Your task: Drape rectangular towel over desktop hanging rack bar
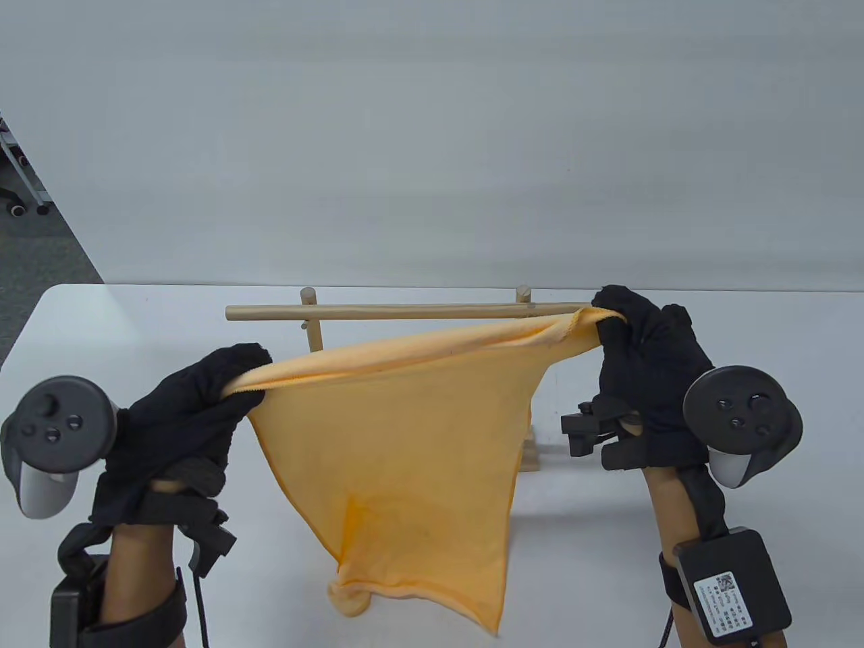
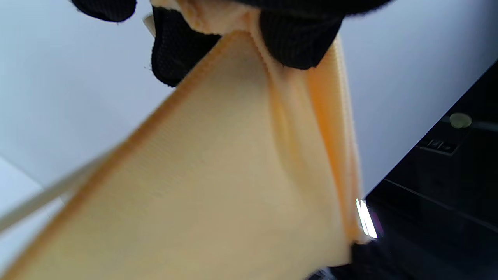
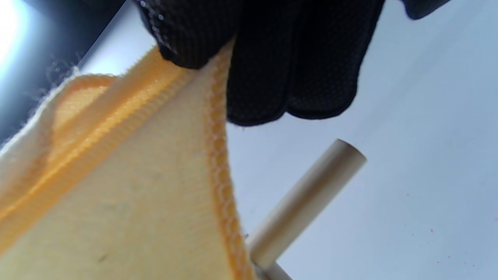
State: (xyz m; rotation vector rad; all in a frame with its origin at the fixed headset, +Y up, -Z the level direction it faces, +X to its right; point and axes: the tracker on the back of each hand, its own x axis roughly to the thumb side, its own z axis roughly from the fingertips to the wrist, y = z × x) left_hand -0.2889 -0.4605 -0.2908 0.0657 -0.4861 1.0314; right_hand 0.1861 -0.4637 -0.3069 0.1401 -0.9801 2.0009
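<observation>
An orange towel point(image 1: 405, 445) hangs stretched between my two hands, in front of the wooden rack bar point(image 1: 405, 311). My left hand point(image 1: 202, 398) grips its left corner, lower and nearer than the bar. My right hand point(image 1: 628, 331) pinches the right corner at the bar's right end. The towel's bottom hangs down to the table. In the left wrist view the towel point(image 2: 218, 175) fills the frame under my fingers point(image 2: 299, 39). In the right wrist view my fingers point(image 3: 253, 58) pinch the towel hem point(image 3: 218, 163), with the bar end point(image 3: 311, 194) just below.
The rack's two wooden posts point(image 1: 309, 297) and foot point(image 1: 530, 452) stand on the white table point(image 1: 135, 317), mostly hidden behind the towel. A white wall is behind the table. A chair base point(image 1: 20, 202) sits on the floor at far left.
</observation>
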